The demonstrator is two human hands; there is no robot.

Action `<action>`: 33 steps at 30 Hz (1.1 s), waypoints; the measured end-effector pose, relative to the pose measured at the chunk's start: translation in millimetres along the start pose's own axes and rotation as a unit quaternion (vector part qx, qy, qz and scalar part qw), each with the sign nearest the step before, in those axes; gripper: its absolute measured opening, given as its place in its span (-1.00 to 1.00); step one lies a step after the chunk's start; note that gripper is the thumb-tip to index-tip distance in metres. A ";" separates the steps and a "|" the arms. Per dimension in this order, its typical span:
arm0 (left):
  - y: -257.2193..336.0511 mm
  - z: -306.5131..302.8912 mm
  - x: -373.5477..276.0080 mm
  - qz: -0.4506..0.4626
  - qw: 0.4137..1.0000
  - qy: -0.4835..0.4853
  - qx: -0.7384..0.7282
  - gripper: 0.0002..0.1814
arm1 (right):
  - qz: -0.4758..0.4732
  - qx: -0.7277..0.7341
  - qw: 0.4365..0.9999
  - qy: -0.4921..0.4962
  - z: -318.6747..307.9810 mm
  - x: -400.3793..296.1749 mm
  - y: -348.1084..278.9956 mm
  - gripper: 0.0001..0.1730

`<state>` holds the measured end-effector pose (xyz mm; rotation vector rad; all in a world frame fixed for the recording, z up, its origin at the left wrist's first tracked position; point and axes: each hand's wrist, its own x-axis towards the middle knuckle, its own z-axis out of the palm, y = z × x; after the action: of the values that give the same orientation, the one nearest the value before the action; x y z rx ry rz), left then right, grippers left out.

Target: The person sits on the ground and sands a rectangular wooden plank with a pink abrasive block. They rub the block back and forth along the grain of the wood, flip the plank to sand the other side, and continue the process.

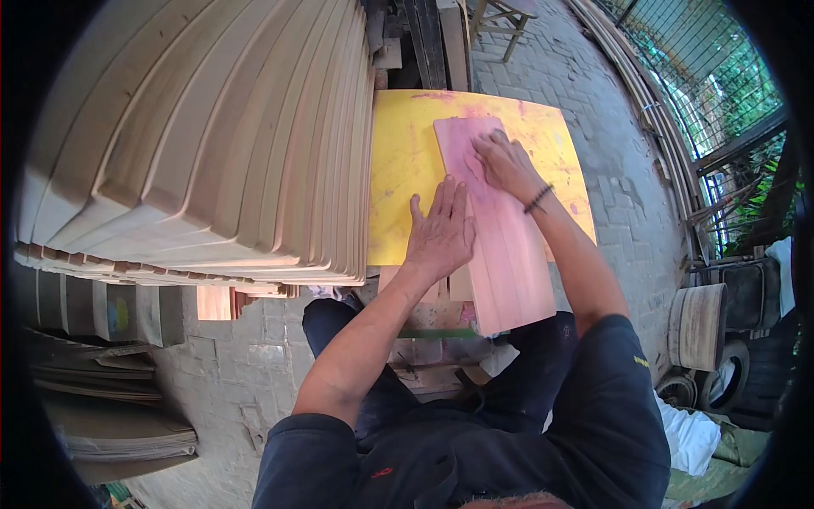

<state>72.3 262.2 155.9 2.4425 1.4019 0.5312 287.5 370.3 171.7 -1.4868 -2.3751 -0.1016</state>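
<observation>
A long wooden board [509, 267], stained pink over its far part, lies at a slant on a yellow panel [407, 140]. Its near end overhangs the panel's front edge, close to my right thigh. My right hand [502, 159] presses on the pink far part with curled, slightly blurred fingers; whatever may be under them is hidden. Flat and palm down, my left hand [442, 226] rests along the board's left edge, its thumb apart over the yellow panel. Pink smears mark the panel's surface.
A tall stack of pale wooden boards [241, 140] stands close against the panel's left side. Brick paving [623, 210] runs along the right. A wooden stool [502, 25] is beyond the panel. At right are a drum-like container [696, 327] and a tyre [726, 375].
</observation>
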 end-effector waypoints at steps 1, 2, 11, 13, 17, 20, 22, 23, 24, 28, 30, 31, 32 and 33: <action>1.0 -2.6 -0.8 0.002 1.000 0.005 -0.004 -0.28 | -0.001 0.030 1.000 0.002 -11.9 -23.5 -7.6 -0.72; 2.2 -3.3 -1.4 0.004 1.000 0.012 -0.008 -0.28 | -0.033 0.008 0.999 0.023 -27.3 -47.3 -16.3 -0.69; 3.6 1.6 -3.2 -0.005 1.000 0.021 -0.001 -0.28 | -0.019 -0.032 0.999 0.027 -10.1 -21.1 -15.4 -0.76; 4.7 0.7 -0.4 0.009 1.000 0.014 -0.002 -0.28 | -0.034 -0.042 0.997 0.053 12.1 20.4 14.6 -0.83; 8.0 -7.8 1.4 0.007 1.000 -0.018 -0.007 -0.27 | 0.003 -0.065 0.998 0.019 25.9 38.9 24.6 -0.80; 0.2 -2.2 -0.5 -0.010 1.000 -0.008 -0.009 -0.27 | -0.044 0.015 0.997 0.066 2.5 -7.4 3.4 -0.76; 2.5 -4.0 -1.0 -0.006 1.000 -0.001 -0.009 -0.28 | -0.044 0.008 0.998 0.037 -36.4 -52.9 -26.5 -0.70; 4.1 -3.8 0.1 -0.002 1.000 0.003 -0.007 -0.28 | -0.051 -0.019 0.998 0.037 -45.5 -70.9 -34.9 -0.67; 4.9 -1.3 -0.8 -0.002 1.000 0.010 -0.005 -0.28 | -0.052 -0.031 0.998 0.034 -51.9 -83.9 -42.8 -0.66; 6.7 0.8 -1.0 0.000 1.000 0.022 -0.002 -0.28 | -0.029 -0.020 0.999 -0.013 -55.3 -80.5 -41.4 -0.58; 6.0 -0.4 -2.1 -0.003 1.000 0.014 0.000 -0.28 | -0.006 0.005 1.000 -0.031 -39.1 -44.0 -27.0 -0.63; 3.6 -1.9 -2.3 -0.007 1.000 0.011 0.006 -0.28 | 0.003 0.014 1.000 -0.023 -19.5 -16.6 -17.4 -0.72; 6.3 -2.4 -1.5 -0.003 1.000 0.004 0.007 -0.28 | -0.003 -0.010 1.000 -0.004 -0.1 4.6 1.9 -0.79; 8.1 -3.2 0.2 0.004 1.000 -0.001 0.007 -0.28 | -0.011 -0.034 0.999 0.017 13.7 25.6 18.0 -0.85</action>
<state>77.1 258.5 162.1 2.4594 1.4010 0.5210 290.0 403.7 164.8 -1.4767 -2.3843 -0.2145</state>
